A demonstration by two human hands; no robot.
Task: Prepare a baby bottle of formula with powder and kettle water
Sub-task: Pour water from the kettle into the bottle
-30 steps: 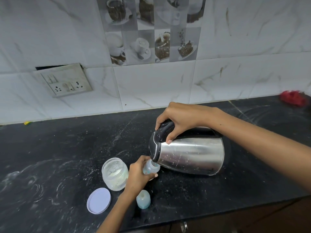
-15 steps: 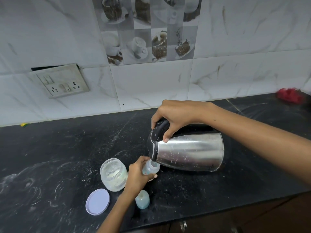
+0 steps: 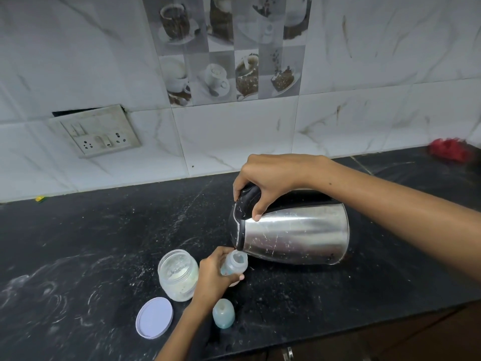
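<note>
Marble-tiled wall (image 3: 364, 61), black countertop (image 3: 91, 243)

A wall socket plate (image 3: 95, 131) hangs above the black counter (image 3: 78, 243).

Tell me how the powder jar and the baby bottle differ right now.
The powder jar is wide and squat; the baby bottle is narrow with a small mouth. The jar stands free on the counter, untouched; the bottle is gripped by the left hand under the tilted kettle. White powder coats the jar; the bottle looks bluish and clear. Both are open, with the jar's lid lying nearby.
</note>
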